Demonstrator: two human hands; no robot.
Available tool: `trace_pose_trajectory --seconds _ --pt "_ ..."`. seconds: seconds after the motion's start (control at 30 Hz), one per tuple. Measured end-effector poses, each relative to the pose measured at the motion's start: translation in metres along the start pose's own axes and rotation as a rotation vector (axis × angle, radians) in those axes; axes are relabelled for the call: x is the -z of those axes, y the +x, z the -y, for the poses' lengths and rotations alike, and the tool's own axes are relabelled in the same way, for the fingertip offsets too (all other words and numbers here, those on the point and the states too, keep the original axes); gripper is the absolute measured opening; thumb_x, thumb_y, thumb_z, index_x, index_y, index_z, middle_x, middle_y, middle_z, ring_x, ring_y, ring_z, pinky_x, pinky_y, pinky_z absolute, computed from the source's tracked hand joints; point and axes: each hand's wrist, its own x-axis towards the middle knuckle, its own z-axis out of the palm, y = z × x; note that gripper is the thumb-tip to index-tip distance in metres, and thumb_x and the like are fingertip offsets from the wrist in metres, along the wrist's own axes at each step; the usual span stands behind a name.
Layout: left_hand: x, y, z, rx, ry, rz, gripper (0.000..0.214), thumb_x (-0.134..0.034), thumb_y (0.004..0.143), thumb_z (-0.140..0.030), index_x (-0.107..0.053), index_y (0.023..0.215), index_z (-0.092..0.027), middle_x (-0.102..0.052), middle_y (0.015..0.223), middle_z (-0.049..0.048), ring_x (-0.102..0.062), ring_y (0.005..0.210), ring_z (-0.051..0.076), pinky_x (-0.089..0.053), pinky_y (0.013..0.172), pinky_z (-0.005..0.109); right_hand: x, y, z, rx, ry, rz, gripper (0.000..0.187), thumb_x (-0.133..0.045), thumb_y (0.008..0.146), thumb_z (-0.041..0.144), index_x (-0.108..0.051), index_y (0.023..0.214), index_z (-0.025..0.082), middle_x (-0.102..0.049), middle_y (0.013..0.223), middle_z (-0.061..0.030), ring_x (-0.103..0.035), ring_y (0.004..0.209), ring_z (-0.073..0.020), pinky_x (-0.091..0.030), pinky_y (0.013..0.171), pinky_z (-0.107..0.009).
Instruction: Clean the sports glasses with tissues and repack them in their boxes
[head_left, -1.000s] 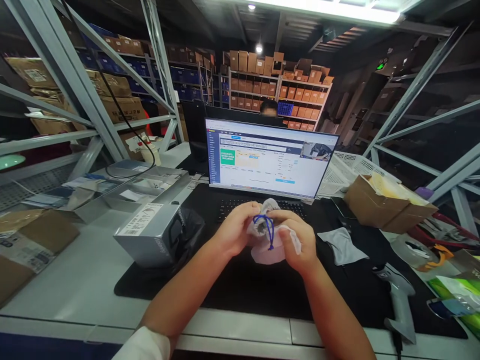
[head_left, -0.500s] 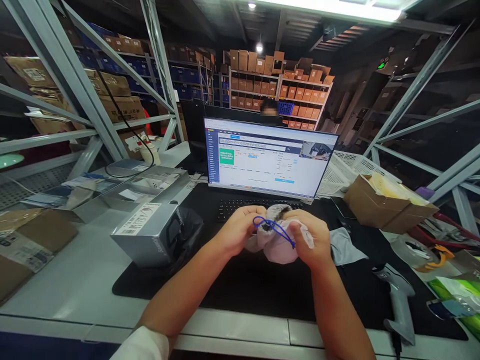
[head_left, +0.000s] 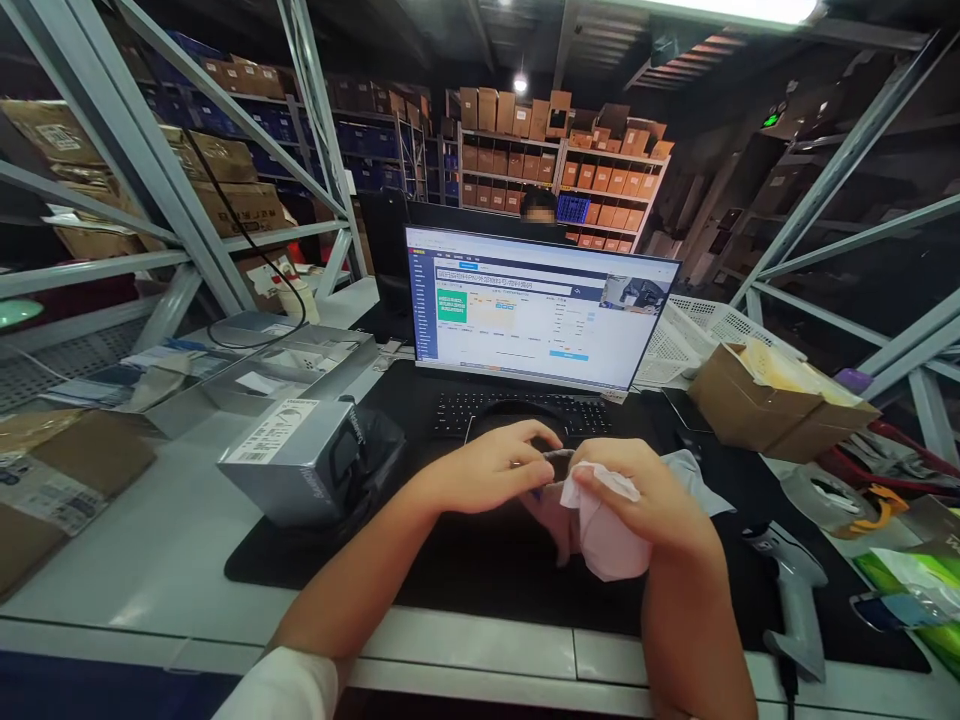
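Note:
A pale drawstring pouch [head_left: 611, 540] hangs between my hands, its dark mouth facing up. My right hand [head_left: 649, 490] grips it from the right, thumb pressing a white, crumpled layer against the palm. At the mouth, my left hand [head_left: 491, 465] curls from the left, thumb and forefinger bent round the grey rim. Just beyond my left hand, a black curved thing with a shiny edge [head_left: 517, 412] arches in front of the keyboard [head_left: 442, 412]; its lower part is hidden. A hint of blue cord shows under the left fingers.
A grey product box [head_left: 285, 460] stands left on the black mat, beside black plastic. Behind the keyboard rises a lit monitor [head_left: 525, 310]. To the right lie a grey cloth [head_left: 701, 485], a barcode scanner [head_left: 795, 600], a tape roll [head_left: 825, 500] and an open carton [head_left: 780, 405].
The pouch has shifted right and slightly down with my right hand. My left hand has moved off the blue cord loop onto the pouch's mouth. The black curved thing has come into view.

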Motion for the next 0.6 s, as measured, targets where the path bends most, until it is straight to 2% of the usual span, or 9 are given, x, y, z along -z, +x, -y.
trace_pose_trajectory --seconds 0.13,0.2,0.3,0.37,0.43,0.5,0.53,0.6 --pt "-0.006 0.008 0.012 0.106 0.131 -0.129 0.042 -0.051 0.097 -0.041 -0.076 0.072 -0.02 -0.065 0.109 0.0071 -0.064 0.09 0.019 -0.049 0.084 0.031 0.007 -0.006 0.002 0.006 0.042 -0.025 0.038 -0.047 0.102 0.041 -0.065 0.076 0.019 -0.067 0.072 -0.0013 -0.059 0.065 -0.0124 -0.044 0.063 -0.024" --pt "-0.009 0.011 0.02 0.127 0.142 -0.121 0.036 -0.056 0.094 -0.037 -0.077 0.07 -0.02 -0.067 0.097 0.0058 -0.064 0.083 0.018 -0.048 0.079 0.03 0.01 -0.008 0.003 0.007 0.056 -0.043 0.037 -0.048 0.102 0.041 -0.066 0.078 0.02 -0.067 0.073 -0.0019 -0.06 0.065 -0.0131 -0.045 0.063 -0.024" --pt "-0.012 0.014 0.029 0.142 0.032 -0.026 0.018 -0.063 0.086 -0.028 -0.08 0.083 -0.022 -0.07 0.085 0.0037 -0.065 0.079 0.018 -0.048 0.073 0.028 0.012 -0.008 0.002 -0.012 0.066 -0.043 0.037 -0.049 0.101 0.043 -0.067 0.077 0.02 -0.068 0.073 -0.0028 -0.061 0.065 -0.0144 -0.047 0.064 -0.026" --pt "-0.013 0.015 0.031 0.164 -0.074 -0.063 0.018 -0.067 0.08 -0.023 -0.08 0.093 -0.02 -0.07 0.085 0.0035 -0.064 0.078 0.017 -0.048 0.07 0.027 0.013 -0.009 0.002 -0.037 0.096 -0.019 0.038 -0.05 0.1 0.045 -0.069 0.078 0.021 -0.07 0.075 -0.0042 -0.063 0.066 -0.0163 -0.048 0.064 -0.027" --pt "-0.012 0.014 0.029 0.179 -0.171 -0.153 0.023 -0.068 0.076 -0.02 -0.079 0.096 -0.019 -0.069 0.088 0.0043 -0.064 0.078 0.017 -0.048 0.069 0.026 0.015 -0.014 0.0 -0.072 0.149 -0.034 0.036 -0.051 0.099 0.046 -0.073 0.085 0.021 -0.073 0.08 -0.0071 -0.066 0.069 -0.019 -0.05 0.063 -0.03" --pt "-0.01 0.011 0.025 0.185 -0.233 -0.192 0.028 -0.067 0.073 -0.017 -0.078 0.099 -0.018 -0.068 0.092 0.0048 -0.064 0.081 0.017 -0.049 0.071 0.027 0.018 -0.021 -0.002 -0.059 0.232 -0.16 0.037 -0.052 0.098 0.046 -0.076 0.086 0.021 -0.074 0.086 -0.0095 -0.068 0.072 -0.0211 -0.05 0.059 -0.031" --pt "-0.01 0.01 0.022 0.187 -0.244 -0.186 0.031 -0.067 0.072 -0.016 -0.078 0.102 -0.018 -0.067 0.094 0.0049 -0.064 0.083 0.017 -0.049 0.072 0.027 0.019 -0.024 -0.003 -0.029 0.297 -0.286 0.037 -0.054 0.097 0.046 -0.076 0.082 0.022 -0.075 0.087 -0.0094 -0.068 0.07 -0.0211 -0.05 0.057 -0.031" --pt "-0.011 0.008 0.017 0.186 -0.227 -0.165 0.038 -0.065 0.072 -0.014 -0.076 0.108 -0.019 -0.066 0.098 0.0046 -0.064 0.086 0.017 -0.049 0.074 0.026 0.022 -0.028 -0.005 0.06 0.487 -0.633 0.041 -0.058 0.094 0.05 -0.072 0.069 0.021 -0.072 0.081 -0.0056 -0.065 0.062 -0.0178 -0.05 0.055 -0.03"
